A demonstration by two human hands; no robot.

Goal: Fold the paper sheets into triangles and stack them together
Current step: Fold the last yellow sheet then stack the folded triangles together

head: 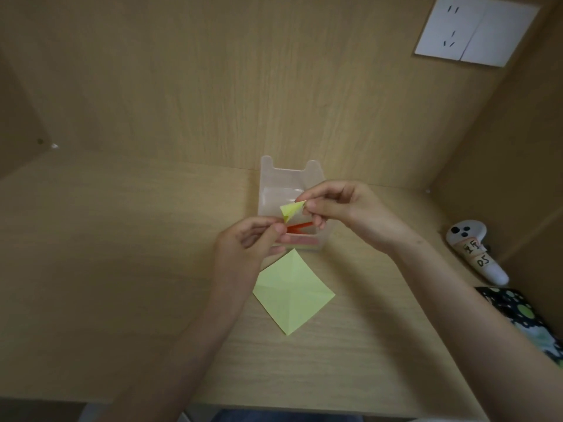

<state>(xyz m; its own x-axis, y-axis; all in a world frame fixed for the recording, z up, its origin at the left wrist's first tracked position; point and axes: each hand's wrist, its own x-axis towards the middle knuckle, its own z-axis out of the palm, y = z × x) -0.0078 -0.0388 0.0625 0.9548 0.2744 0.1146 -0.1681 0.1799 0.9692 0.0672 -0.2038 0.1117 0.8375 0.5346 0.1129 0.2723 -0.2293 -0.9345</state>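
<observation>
Pinching a small folded green triangle (291, 209) between our left hand (249, 242) and right hand (344, 208), we hold it over a clear box (289, 181).

Our pale wood-grain table (122, 269) is walled by matching panels, one carrying a white socket plate (475, 32). A dotted dark cloth (524, 318) lies at the right edge, near a white controller (475, 251) with a handwritten label. A creased square green sheet (294, 295) lies flat just before the translucent box, whose red paper (297, 228) our left fingers partly hide. The left thumb and forefinger grip the triangle's lower tip, and the right fingertips pinch its upper corner.
</observation>
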